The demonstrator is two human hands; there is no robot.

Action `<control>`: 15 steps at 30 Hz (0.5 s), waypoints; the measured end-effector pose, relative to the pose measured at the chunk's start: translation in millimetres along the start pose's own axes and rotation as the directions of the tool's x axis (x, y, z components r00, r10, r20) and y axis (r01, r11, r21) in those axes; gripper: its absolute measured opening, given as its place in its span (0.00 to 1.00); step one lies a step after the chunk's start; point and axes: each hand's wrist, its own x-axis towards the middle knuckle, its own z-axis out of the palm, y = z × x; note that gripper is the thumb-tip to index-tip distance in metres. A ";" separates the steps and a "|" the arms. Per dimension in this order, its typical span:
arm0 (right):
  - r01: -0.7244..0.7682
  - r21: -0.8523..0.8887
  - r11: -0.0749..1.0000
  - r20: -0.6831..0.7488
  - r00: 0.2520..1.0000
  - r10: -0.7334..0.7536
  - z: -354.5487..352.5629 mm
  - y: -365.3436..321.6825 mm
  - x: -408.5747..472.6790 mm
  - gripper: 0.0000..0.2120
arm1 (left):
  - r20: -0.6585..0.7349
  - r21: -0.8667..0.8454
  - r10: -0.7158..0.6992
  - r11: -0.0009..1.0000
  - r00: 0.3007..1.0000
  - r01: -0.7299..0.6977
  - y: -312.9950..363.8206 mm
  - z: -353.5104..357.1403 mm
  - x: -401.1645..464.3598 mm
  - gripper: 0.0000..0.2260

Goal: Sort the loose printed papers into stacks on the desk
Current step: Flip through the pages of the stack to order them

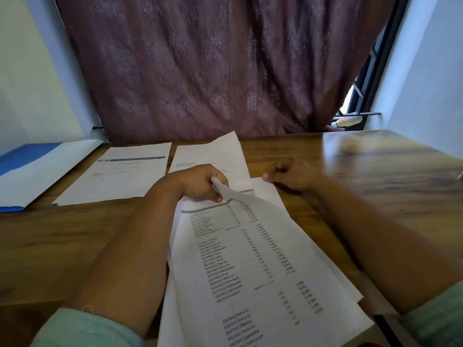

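Your left hand [200, 182] sits over the middle of the wooden desk [75, 241], forearm running up from the lower left in a pale green sleeve [85, 329]. Its fingers are curled and its thumb pinches the far corner of the top printed sheet [253, 266], a page with columns of dates, names and figures. That corner is lifted and curled off the page beneath, while the near part of the sheet lies on the loose pile [280, 196] that runs toward you to the bottom edge of the view.

Your right hand [290, 175] rests just beyond the pile's far right corner, knuckles up, fingers loosely bent with the fingertips close to the paper's edge; it is blurred, so you cannot tell whether it touches the sheet. It holds nothing you can see. The right forearm crosses the desk from the lower right.

Behind your left hand lie 2 sorted stacks, side by side: 1 headed with a dark bar and bold letters [120, 174] at the left, and 1 with a short block of bold text [213, 154], its top pages fanned askew. A blue and white folder [37, 166] lies at the desk's far left edge. A maroon patterned curtain [213, 66] hangs behind the desk.
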 end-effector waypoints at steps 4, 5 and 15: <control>0.089 0.067 0.994 -0.076 0.994 -0.083 3.6 0.5 -0.7 0.08 | -0.006 0.010 -0.009 1.000 1.000 0.009 -0.9 -0.5 2.2 0.08; 0.108 0.077 0.991 -0.088 0.991 -0.101 5.1 -0.1 -1.6 0.08 | -0.008 0.010 -0.013 1.000 1.000 0.013 -1.1 -0.4 2.7 0.08; 0.273 0.171 0.947 -0.243 0.943 -0.228 7.2 -1.3 -5.7 0.03 | -0.043 -0.012 -0.049 0.999 0.998 0.049 -5.6 -0.9 2.0 0.12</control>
